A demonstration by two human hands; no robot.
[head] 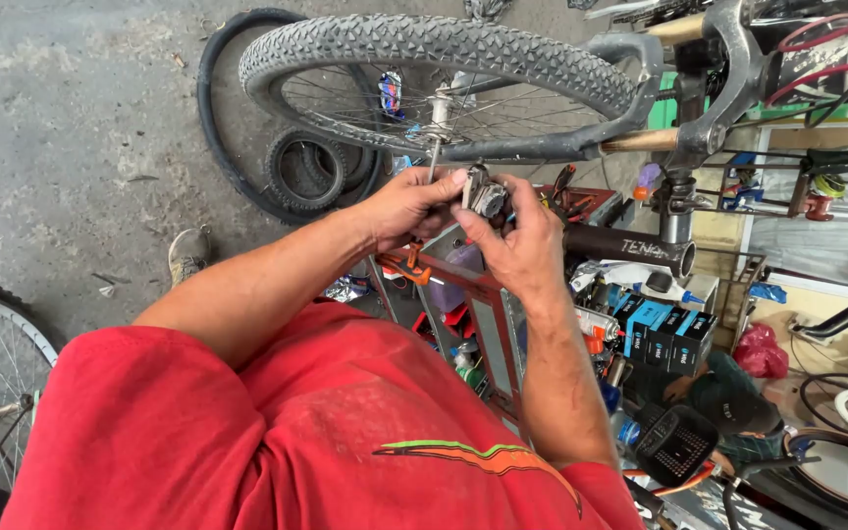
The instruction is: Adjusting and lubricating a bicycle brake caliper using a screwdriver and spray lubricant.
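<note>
1. Gripping a small grey metal bike part [484,196] with both hands, left hand [409,208] and right hand [517,240] pinched around it.
2. Part sits just below the knobby black front wheel [434,49], over the red metal rack [473,294].

Bicycle workshop (wheels [444,88], loose tyres [311,172])
</note>
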